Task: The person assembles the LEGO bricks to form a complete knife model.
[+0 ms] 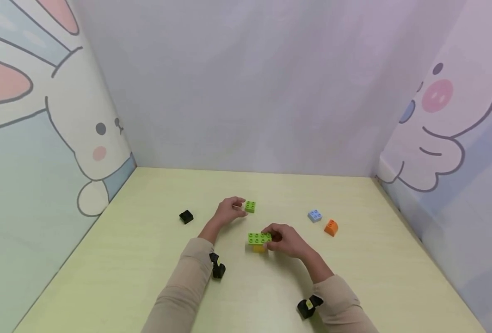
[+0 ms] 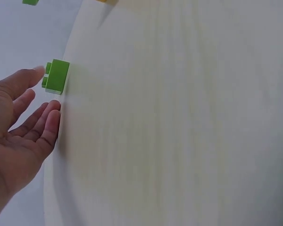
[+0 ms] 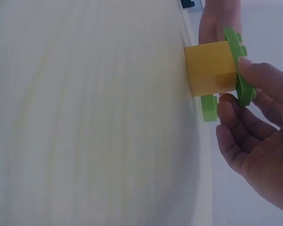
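A flat bright-green toy brick (image 1: 256, 238) with several studs lies on top of a yellow block (image 3: 210, 68) on the table. My right hand (image 1: 286, 240) pinches the right end of the flat green brick between thumb and fingers. Farther back stands a small green brick (image 1: 250, 206) with studs on top. My left hand (image 1: 229, 211) reaches just to its left, thumb and fingers apart. In the left wrist view a gap shows between the fingertips and the small green brick (image 2: 57, 76), and nothing is held.
A black brick (image 1: 186, 217) lies on the table (image 1: 117, 263) to the left. To the right are a light-blue brick (image 1: 314, 215) and an orange brick with a curved side (image 1: 331, 227). Fabric walls with cartoon animals enclose the table at the back and sides.
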`<state>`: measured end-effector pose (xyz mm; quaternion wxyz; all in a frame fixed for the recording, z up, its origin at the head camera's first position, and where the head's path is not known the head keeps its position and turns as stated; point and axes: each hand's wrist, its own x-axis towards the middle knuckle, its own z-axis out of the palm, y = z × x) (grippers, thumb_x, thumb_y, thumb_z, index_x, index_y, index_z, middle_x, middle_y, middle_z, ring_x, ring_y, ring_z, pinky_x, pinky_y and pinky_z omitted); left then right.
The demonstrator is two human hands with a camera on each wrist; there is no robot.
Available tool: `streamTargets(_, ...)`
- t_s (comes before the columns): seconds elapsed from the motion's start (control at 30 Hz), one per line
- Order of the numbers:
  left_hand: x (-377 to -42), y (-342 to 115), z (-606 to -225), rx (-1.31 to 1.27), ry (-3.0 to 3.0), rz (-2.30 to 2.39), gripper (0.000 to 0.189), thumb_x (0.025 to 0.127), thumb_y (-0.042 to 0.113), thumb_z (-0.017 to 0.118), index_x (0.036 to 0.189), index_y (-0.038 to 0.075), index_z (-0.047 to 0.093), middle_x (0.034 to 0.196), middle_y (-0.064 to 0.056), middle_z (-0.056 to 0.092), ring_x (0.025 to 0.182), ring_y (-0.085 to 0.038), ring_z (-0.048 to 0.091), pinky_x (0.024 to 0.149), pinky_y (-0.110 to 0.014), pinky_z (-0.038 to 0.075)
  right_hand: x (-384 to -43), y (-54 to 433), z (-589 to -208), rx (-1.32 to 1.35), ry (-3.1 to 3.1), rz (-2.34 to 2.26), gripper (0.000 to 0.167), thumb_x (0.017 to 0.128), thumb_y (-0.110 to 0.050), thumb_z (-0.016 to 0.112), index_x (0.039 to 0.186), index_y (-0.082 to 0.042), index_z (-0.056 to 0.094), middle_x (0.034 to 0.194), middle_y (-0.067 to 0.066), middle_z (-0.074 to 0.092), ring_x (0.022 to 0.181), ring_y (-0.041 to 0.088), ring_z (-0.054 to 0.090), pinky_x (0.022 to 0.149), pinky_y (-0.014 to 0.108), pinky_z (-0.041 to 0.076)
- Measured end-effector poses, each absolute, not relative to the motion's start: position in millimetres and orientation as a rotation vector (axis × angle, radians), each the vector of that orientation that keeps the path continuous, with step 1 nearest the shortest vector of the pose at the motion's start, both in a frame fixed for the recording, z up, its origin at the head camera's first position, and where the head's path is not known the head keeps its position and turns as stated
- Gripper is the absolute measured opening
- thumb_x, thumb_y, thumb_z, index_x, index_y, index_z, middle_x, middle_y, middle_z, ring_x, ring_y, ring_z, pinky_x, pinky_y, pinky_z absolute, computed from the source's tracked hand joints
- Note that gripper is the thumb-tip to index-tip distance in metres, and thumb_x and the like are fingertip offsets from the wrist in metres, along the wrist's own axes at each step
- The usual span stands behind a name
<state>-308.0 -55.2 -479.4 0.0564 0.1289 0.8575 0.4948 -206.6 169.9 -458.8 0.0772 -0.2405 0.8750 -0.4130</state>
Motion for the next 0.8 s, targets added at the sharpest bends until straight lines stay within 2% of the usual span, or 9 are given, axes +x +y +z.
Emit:
streamTargets(0.5, -322.1, -41.1, -484.0, 0.440, 2.709, 1.204, 0.052, 0.081, 0.013, 0.072, 0.129, 0.006, 0.055, 0.108, -0.013, 0.058, 0.101, -0.026, 0.053, 0.086, -0.040, 0.042, -205.5, 170.6, -461.3, -0.675, 2.616, -1.252, 0.024, 0.083, -0.015, 0.071, 0.106, -0.010, 0.065, 0.087, -0.003, 0.057, 0.077, 0.016, 0.049, 0.066, 0.028, 0.043)
streamTargets(0.8, -320.0, -40.0, -483.1, 0.351, 2.739, 1.294, 0.038, 0.080, 0.014, 0.073, 0.116, 0.005, 0.062, 0.103, -0.009, 0.058, 0.096, -0.024, 0.054, 0.083, -0.038, 0.044, -206.3, 168.6, -459.2, -0.677, 2.618, -1.250, 0.025, 0.083, -0.015, 0.071, 0.106, -0.010, 0.064, 0.087, -0.003, 0.057, 0.077, 0.015, 0.049, 0.066, 0.028, 0.043)
